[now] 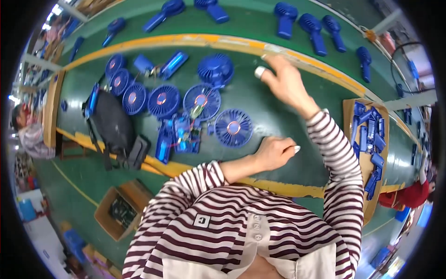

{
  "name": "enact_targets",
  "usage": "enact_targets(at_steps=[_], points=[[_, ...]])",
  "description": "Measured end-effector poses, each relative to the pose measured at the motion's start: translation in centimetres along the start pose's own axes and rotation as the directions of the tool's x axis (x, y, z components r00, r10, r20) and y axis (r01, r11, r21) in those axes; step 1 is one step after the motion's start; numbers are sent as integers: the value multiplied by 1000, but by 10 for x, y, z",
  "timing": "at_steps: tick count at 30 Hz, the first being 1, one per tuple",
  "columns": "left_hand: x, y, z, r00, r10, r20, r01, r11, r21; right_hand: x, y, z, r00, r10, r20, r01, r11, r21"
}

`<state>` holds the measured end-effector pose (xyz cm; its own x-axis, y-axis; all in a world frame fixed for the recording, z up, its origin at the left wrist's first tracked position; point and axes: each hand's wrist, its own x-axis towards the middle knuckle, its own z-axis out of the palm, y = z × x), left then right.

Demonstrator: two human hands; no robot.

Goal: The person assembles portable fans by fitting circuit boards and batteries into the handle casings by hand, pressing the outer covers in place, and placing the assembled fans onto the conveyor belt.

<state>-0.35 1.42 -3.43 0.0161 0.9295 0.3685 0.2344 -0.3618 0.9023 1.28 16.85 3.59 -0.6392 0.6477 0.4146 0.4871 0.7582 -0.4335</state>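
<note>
My left hand (277, 153) rests on the green tabletop near its front edge, fingers curled in, with nothing showing in them. To its left lies a round blue fan head (233, 128), apart from the hand. My right hand (285, 83) is stretched out toward the far yellow edge, its fingers apart and nothing held; white covers show on its fingertips. Left of it a domed blue fan housing (215, 69) sits on the table. Several more fan heads (163, 101) lie in a curved row, and opened blue handles (181, 134) with wires and circuit boards lie in front of them.
A cardboard tray (367, 186) of blue handle shells stands at the right. Assembled handheld fans (285, 19) lie on the green belt beyond the yellow edge (195, 39). A black bag (110, 122) is on the left; below it, an open carton (108, 218) stands on the floor.
</note>
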Motion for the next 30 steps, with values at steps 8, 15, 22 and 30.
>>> enact_targets(at_steps=[8,15,22,30], points=[[-13,2,3,656,-171,736,72,984,165,-67,-96,9,854,-89,513,103,995,3],[-52,23,-28,861,27,508,-101,988,117,-126,-59,-48,908,219,357,-180,974,-140],[-58,22,-44,902,66,426,-82,997,18,-145,-59,-52,954,196,227,-187,981,-58],[-81,40,-95,932,103,347,-117,993,18,-145,-54,-60,903,314,295,-296,949,-103]])
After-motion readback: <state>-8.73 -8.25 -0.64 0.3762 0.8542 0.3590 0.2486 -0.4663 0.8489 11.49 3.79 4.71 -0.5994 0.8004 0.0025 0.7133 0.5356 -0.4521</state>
